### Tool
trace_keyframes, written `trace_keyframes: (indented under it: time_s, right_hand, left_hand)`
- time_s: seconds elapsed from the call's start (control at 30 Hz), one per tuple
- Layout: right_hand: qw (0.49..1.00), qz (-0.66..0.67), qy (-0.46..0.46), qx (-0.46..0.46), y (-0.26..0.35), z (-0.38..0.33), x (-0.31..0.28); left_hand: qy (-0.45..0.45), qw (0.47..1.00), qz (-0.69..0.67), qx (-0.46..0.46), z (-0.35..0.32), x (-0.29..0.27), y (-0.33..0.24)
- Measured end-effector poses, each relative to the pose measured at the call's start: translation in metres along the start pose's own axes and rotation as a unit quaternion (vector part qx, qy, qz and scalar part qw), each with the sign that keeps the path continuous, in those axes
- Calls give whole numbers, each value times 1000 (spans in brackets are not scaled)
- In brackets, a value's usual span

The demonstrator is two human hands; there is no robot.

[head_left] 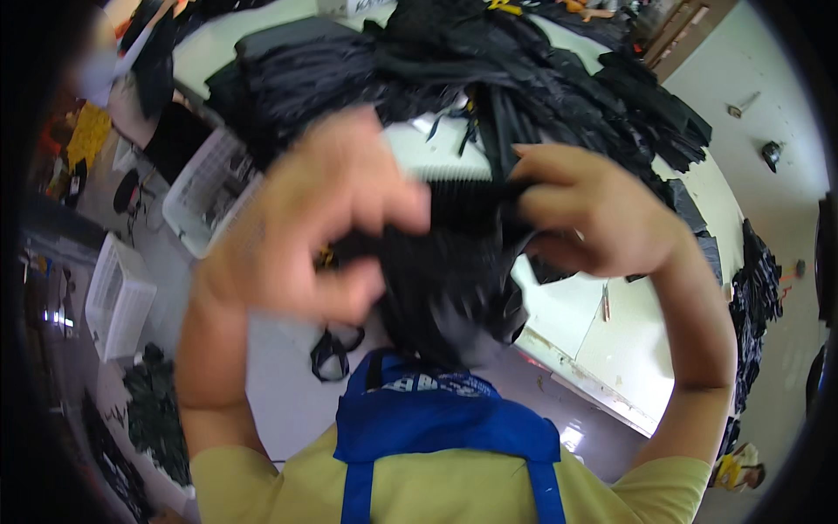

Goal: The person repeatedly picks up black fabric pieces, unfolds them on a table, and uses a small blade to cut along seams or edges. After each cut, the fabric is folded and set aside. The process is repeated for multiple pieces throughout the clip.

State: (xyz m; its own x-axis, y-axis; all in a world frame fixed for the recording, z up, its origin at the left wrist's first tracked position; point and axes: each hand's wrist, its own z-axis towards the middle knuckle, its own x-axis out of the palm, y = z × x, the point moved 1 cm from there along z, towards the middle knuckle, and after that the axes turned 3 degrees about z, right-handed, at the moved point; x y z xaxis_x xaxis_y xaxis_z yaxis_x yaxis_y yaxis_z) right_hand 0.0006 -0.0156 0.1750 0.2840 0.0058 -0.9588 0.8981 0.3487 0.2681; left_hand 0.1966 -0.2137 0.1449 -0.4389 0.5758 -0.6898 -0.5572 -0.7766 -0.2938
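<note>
A piece of black fabric [445, 288] with a pleated or ribbed upper edge hangs in front of my body. My right hand [602, 210] has its fingers closed on the right end of that upper edge. At the fabric's left side is my left hand [323, 210], smeared by motion. Its thumb and fingers are apart in a C shape, and nothing shows gripped between them. Whether its fingertips touch the fabric is hard to make out.
Heaps of black fabric pieces [305, 65] cover the far part of the white table [576, 306]. White plastic baskets [113, 297] stand on the floor at the left, near more dark fabric [157, 410]. A person's arm [131, 109] shows at the far left.
</note>
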Motion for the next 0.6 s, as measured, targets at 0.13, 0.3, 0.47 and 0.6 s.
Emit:
trace_keyframes:
  time_s: [0.13,0.3,0.47,0.6]
  right_hand:
    - [996,-42,-75,11,5,4,-18]
    - [967,13,-241,86,3,-61,-55]
    - [920,12,-349,177,18,-126,-83]
    - [899,7,-388,205,32,-166,-96]
  left_hand:
    - [63,973,223,-17,0,-36,32]
    - [-304,901,-219,-220,-66,24,38]
    - [-143,756,-316,-555,-209,210,7]
    - [148,734,-357,-559,-211,238,-41]
